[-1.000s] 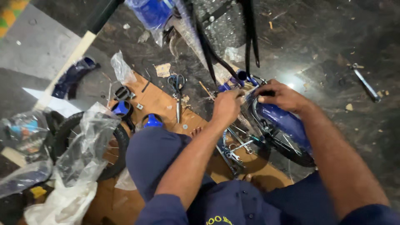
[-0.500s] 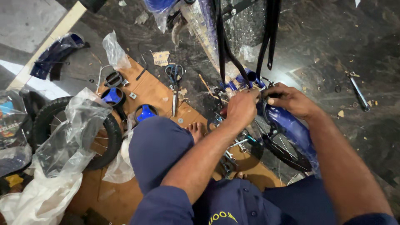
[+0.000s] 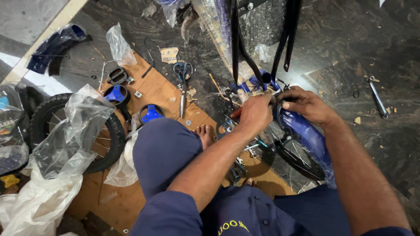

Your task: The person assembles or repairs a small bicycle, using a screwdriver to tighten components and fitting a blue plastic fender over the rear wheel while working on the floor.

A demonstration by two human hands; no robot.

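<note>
At the centre right of the frame, a person seated on the floor is working with both hands on a small bicycle wheel with a black tyre and a glossy blue mudguard [image 3: 306, 140]. The left hand [image 3: 256, 114] is clenching around the parts at the top of the wheel, where a red-handled tool seems to be poking out beneath the fingers; what exactly it is gripping cannot be told. The right hand [image 3: 308, 105] is grasping the upper end of the mudguard, thumb pressing on the tyre. Black frame tubes [image 3: 238, 43] are reaching down to that spot, so the wheel appears to be partly fitted, not finished. Much looks left: a second black-tyred wheel under clear plastic wrap [image 3: 76, 131] is lying at the left, with two blue-centred small wheels [image 3: 117, 94], a black pedal [image 3: 117, 75] and grey-handled scissors [image 3: 183, 83] waiting on a brown cardboard sheet [image 3: 153, 87]. A silver spanner [image 3: 377, 97] is lying at the right on the dark marbled stone floor [image 3: 350, 43], among scraps and packaging.
</note>
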